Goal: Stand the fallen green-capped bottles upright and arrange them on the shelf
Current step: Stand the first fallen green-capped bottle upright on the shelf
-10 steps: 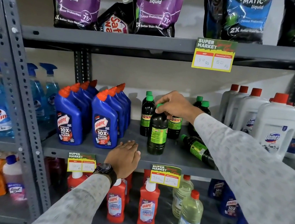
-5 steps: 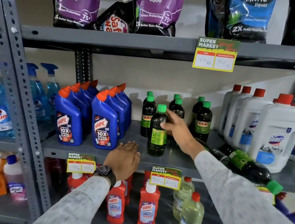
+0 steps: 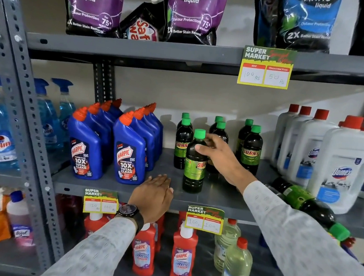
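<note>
A dark bottle with a green cap and green label (image 3: 193, 173) stands upright near the front of the grey middle shelf (image 3: 220, 195). My right hand (image 3: 221, 158) wraps around its shoulder, thumb on the front. Behind it stand several more green-capped bottles (image 3: 252, 150) in short rows. One green-capped bottle lies fallen (image 3: 301, 198) at the right, cap pointing over the shelf's front edge, partly hidden by my right sleeve. My left hand (image 3: 154, 193) rests flat on the shelf's front edge and holds nothing.
Blue Harpic bottles (image 3: 129, 152) stand in two rows left of the green-capped ones. White Domex jugs (image 3: 344, 161) crowd the right, right behind the fallen bottle. A price tag (image 3: 204, 220) hangs on the shelf edge. Red and clear bottles fill the shelf below.
My right hand has slid from the front bottle's cap down to its shoulder. The bottle stays upright in the same spot. My left hand has not moved.
</note>
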The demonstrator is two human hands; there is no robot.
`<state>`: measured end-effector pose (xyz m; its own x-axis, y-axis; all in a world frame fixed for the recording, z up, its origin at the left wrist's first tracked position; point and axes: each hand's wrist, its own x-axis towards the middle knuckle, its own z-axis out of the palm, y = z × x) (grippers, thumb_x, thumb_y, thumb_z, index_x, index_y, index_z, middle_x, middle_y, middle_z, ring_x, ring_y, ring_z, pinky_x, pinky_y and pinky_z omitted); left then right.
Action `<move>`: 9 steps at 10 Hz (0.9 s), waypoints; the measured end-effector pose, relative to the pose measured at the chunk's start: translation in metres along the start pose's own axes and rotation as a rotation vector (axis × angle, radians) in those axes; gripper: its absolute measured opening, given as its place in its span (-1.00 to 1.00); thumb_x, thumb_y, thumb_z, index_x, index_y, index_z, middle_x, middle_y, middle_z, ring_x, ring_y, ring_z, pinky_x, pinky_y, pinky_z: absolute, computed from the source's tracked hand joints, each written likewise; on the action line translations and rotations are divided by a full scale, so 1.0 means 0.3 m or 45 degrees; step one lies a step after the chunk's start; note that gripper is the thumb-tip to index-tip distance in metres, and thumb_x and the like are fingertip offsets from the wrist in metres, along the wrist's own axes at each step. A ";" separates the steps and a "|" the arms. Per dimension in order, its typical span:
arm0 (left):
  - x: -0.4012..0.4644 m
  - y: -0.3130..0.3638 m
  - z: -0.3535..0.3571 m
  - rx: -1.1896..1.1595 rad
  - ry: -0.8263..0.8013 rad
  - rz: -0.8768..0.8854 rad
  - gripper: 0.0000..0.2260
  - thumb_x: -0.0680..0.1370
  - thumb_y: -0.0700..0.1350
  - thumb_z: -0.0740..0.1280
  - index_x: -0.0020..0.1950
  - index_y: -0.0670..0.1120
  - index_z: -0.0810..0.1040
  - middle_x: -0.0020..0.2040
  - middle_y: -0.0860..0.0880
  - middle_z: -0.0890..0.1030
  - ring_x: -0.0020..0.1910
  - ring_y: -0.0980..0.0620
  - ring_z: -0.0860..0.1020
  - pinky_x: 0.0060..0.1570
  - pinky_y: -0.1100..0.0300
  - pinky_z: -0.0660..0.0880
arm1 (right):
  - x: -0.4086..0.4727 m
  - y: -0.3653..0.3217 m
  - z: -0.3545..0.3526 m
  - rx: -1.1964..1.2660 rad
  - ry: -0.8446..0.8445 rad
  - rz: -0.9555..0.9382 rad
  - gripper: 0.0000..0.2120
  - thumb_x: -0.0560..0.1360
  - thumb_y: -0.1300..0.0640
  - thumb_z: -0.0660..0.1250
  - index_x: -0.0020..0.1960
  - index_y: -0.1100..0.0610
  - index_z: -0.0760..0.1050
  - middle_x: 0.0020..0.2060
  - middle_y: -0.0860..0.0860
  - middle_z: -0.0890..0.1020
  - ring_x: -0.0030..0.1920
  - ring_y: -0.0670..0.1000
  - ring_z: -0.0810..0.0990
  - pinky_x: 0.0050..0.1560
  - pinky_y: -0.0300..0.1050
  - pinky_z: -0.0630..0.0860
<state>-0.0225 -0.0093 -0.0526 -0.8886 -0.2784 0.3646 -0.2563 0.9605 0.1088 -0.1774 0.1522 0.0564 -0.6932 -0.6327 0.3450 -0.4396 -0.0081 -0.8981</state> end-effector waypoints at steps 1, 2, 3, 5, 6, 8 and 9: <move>-0.002 0.000 -0.002 0.006 -0.009 -0.002 -0.49 0.69 0.07 -0.08 0.58 -0.08 0.26 0.60 -0.02 0.28 0.59 0.07 0.20 0.59 0.09 0.10 | 0.007 -0.014 -0.015 0.108 -0.107 0.034 -0.66 0.59 0.23 0.37 0.34 0.02 0.56 0.20 -0.05 0.68 0.22 -0.05 0.62 0.31 0.01 0.46; 0.000 0.001 -0.003 0.004 -0.013 -0.002 -0.49 0.69 0.08 -0.09 0.59 -0.07 0.25 0.60 -0.02 0.27 0.59 0.07 0.20 0.60 0.09 0.09 | 0.009 -0.012 -0.012 0.052 -0.021 0.037 -0.67 0.52 0.23 0.48 0.27 0.09 0.58 0.16 0.04 0.69 0.20 0.04 0.63 0.33 0.09 0.50; 0.001 0.000 -0.002 0.004 -0.012 -0.005 -0.48 0.68 0.09 -0.09 0.59 -0.07 0.25 0.60 -0.03 0.27 0.59 0.07 0.20 0.59 0.10 0.10 | 0.004 -0.013 0.004 -0.085 0.093 0.004 -0.55 0.38 0.08 0.63 0.18 0.11 0.55 0.08 0.04 0.66 0.15 0.07 0.63 0.19 0.02 0.57; 0.000 0.000 0.001 0.006 -0.004 -0.008 -0.48 0.68 0.09 -0.09 0.58 -0.08 0.26 0.60 -0.03 0.28 0.59 0.07 0.20 0.59 0.10 0.10 | -0.008 -0.020 0.014 -0.096 0.072 -0.020 -0.54 0.48 0.05 0.55 0.31 0.12 0.51 0.16 0.04 0.63 0.20 0.04 0.60 0.28 0.05 0.53; 0.002 0.001 -0.001 0.007 0.000 -0.008 -0.48 0.68 0.09 -0.09 0.58 -0.08 0.26 0.60 -0.02 0.28 0.59 0.07 0.21 0.59 0.10 0.10 | -0.015 -0.014 0.006 0.043 -0.047 0.013 -0.63 0.57 0.26 0.40 0.37 0.14 0.52 0.19 0.06 0.67 0.25 0.08 0.62 0.36 0.12 0.50; 0.003 0.002 0.003 0.011 0.002 -0.017 -0.48 0.68 0.09 -0.09 0.58 -0.08 0.26 0.60 -0.02 0.28 0.59 0.08 0.21 0.59 0.11 0.09 | -0.017 -0.009 0.016 -0.136 0.070 -0.025 -0.56 0.46 0.12 0.57 0.29 0.13 0.55 0.05 -0.01 0.64 0.15 0.07 0.65 0.24 0.19 0.59; 0.002 0.003 0.002 0.011 -0.005 -0.019 -0.49 0.68 0.08 -0.09 0.58 -0.08 0.26 0.60 -0.02 0.28 0.59 0.09 0.20 0.59 0.11 0.09 | -0.021 -0.008 0.018 -0.193 0.076 -0.047 -0.52 0.44 0.06 0.59 0.29 0.11 0.54 0.01 -0.09 0.62 0.10 -0.01 0.63 0.18 0.10 0.61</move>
<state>-0.0236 -0.0087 -0.0527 -0.8859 -0.2929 0.3596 -0.2730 0.9561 0.1062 -0.1689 0.1521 0.0550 -0.7054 -0.5873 0.3969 -0.5436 0.0888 -0.8347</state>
